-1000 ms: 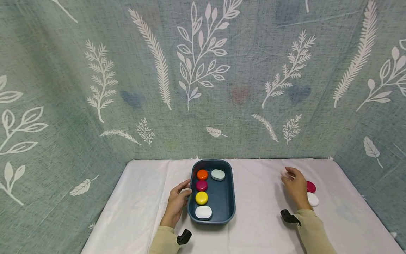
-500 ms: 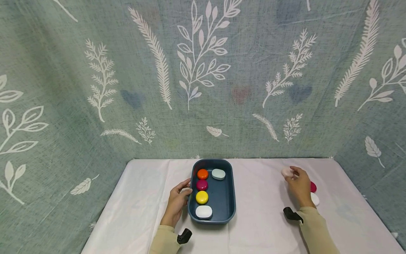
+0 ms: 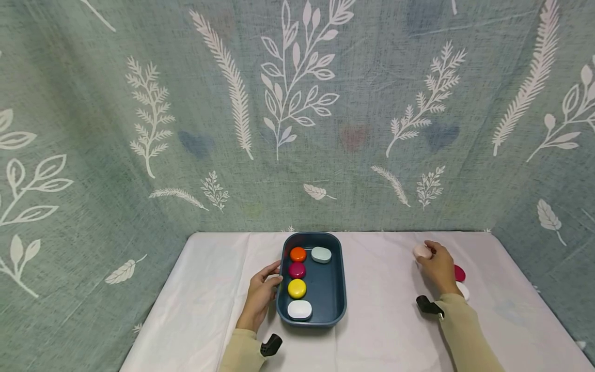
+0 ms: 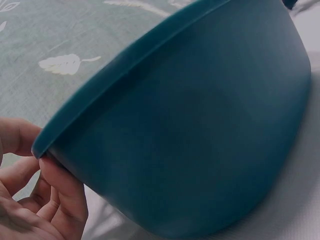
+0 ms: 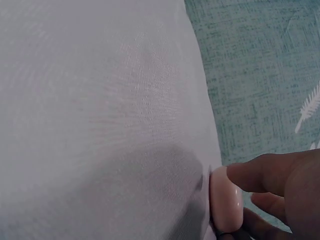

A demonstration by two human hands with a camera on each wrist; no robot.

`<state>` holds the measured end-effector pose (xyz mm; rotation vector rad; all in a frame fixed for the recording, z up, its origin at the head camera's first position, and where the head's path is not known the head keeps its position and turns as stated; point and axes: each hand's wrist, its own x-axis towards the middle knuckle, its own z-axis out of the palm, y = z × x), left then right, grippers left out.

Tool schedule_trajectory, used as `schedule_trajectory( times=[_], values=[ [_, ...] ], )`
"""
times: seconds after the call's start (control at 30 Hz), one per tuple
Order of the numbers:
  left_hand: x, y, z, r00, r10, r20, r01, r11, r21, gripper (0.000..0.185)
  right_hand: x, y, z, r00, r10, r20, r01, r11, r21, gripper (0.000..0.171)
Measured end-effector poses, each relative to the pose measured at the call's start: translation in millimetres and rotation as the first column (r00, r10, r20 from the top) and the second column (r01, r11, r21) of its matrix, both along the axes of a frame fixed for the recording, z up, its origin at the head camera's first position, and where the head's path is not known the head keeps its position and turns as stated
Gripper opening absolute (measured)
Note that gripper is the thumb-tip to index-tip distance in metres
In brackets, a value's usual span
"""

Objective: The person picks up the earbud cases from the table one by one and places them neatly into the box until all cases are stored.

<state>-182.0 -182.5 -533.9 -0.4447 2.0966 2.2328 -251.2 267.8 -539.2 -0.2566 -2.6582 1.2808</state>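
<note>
In the head view a deep navy-blue tray [image 3: 330, 289] stands mid-table. My left hand [image 3: 260, 295] pinches its left rim; in the left wrist view the fingers and thumb [image 4: 65, 192] lie on both sides of the tray's rim [image 4: 100, 90]. At the back right my right hand [image 3: 439, 266] grips a pale pink soap bar [image 3: 421, 251] by its edges. In the right wrist view that pink soap [image 5: 226, 202] sits against the white cloth, between thumb and fingers. Inside the tray are an orange soap [image 3: 298, 254], a crimson one, a yellow one, a white oval and a pale mint oval.
Beside my right wrist lie a crimson round soap [image 3: 459, 273] and a white one [image 3: 463, 291], both partly covered by the hand and arm. A white cloth [image 3: 381, 310] covers the table. Green leaf-patterned fabric [image 3: 353, 196] hangs behind and along both sides.
My right hand has shifted slightly to the right, and more of the pink soap shows beside its fingertips. The left hand and the tray hold their place.
</note>
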Motion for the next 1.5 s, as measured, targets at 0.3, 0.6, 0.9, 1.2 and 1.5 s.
schedule_trajectory(
  times=[0.3, 0.6, 0.9, 1.2, 1.5],
  values=[
    [1.2, 0, -1.2, 1.0, -0.008, -0.002, 0.008, 1.0, 0.004, 0.049, -0.6, -5, -1.9, 0.999, 0.05, -0.011, -0.049, 0.998, 0.046, 0.052],
    [2.6, 0, -1.3, 1.0, -0.001, -0.015, 0.001, 1.0, 0.009, 0.048, 0.5, -9, -4.0, 0.999, 0.049, 0.013, -0.049, 0.998, 0.045, 0.054],
    [1.6, 1, -2.4, 1.0, 0.002, -0.007, -0.002, 1.0, 0.004, 0.048, 6.8, -16, -4.6, 0.998, 0.069, 0.006, -0.069, 0.997, 0.036, 0.053],
    [1.1, 1, -2.2, 1.0, 0.011, -0.013, -0.011, 1.0, 0.001, 0.048, 11.0, -31, 1.4, 0.995, 0.098, -0.025, -0.098, 0.995, 0.029, 0.051],
    [0.1, 0, -1.6, 1.0, 0.01, -0.007, -0.009, 1.0, 0.007, 0.048, 12.9, -54, 14.3, 0.982, 0.162, -0.096, -0.16, 0.987, 0.028, 0.048]
  ],
)
